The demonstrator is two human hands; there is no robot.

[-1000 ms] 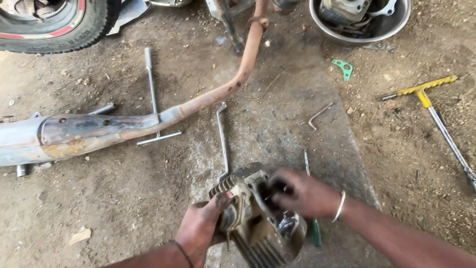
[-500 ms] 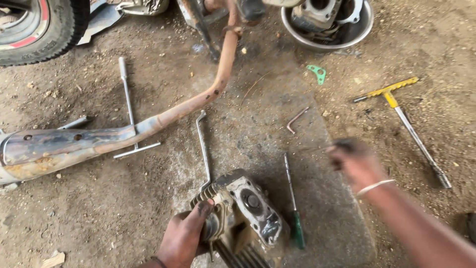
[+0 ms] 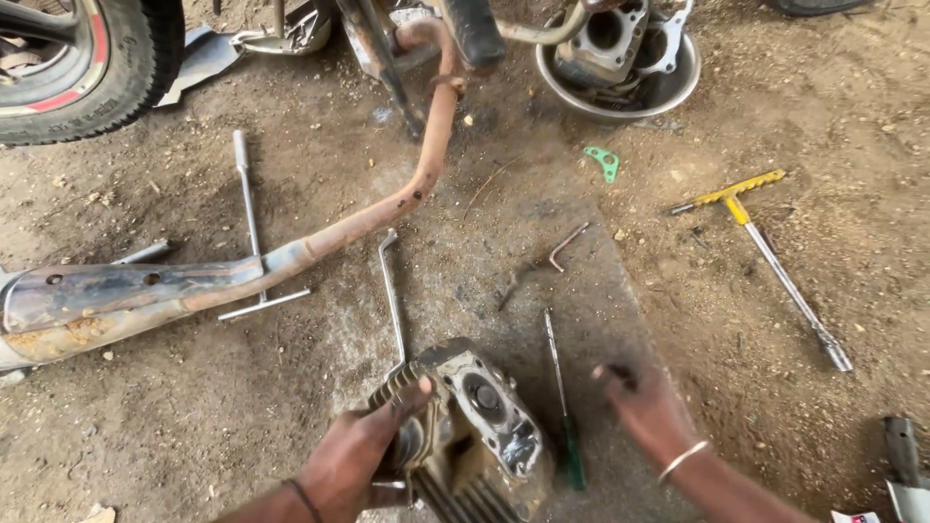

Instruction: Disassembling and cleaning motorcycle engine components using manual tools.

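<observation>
Engine parts fill the steel bowl. Left hand grips the cylinder head; right hand, blurred, grip unclear, hovers beside a screwdriver.

Bare ground lies open around the right hand, hemmed on its left by the green-handled screwdriver and the engine part, with the yellow T-handle wrench well apart on its right.
</observation>
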